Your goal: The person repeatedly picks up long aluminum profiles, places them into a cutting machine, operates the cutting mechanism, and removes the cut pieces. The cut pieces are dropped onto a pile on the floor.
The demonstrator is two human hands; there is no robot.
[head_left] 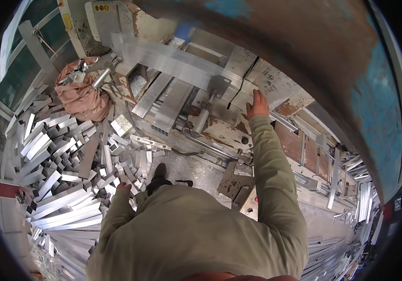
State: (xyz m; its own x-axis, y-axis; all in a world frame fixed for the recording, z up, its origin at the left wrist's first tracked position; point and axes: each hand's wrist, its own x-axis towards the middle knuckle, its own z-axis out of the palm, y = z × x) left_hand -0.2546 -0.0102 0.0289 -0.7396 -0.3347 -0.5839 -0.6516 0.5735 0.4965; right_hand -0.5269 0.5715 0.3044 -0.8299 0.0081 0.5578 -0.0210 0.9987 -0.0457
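My right hand (258, 104) reaches out to the metal bed of a saw-like machine (231, 112), with its fingers stretched out. It lies just right of a dark slot (236, 96) in the bed, and nothing shows in it. Left of the slot, a wide silvery aluminium profile (173, 60), partly smeared, runs from the upper left to beneath a clamp pad (219, 85). A metal cylinder (203, 120) carries that pad. Low at my side, my left hand (123, 187) hangs before a heap of cut aluminium tubes (65, 164); its fingers are too small and hidden to read.
A pinkish sack (86, 100) of scraps sits beside the machine at the left. Another metal cylinder (101, 78) stands next to it. Overhead at right curves a large rusty, blue-painted cover (351, 89). Long metal bars (365, 201) stand at far right. My shoe (160, 169) is on the floor.
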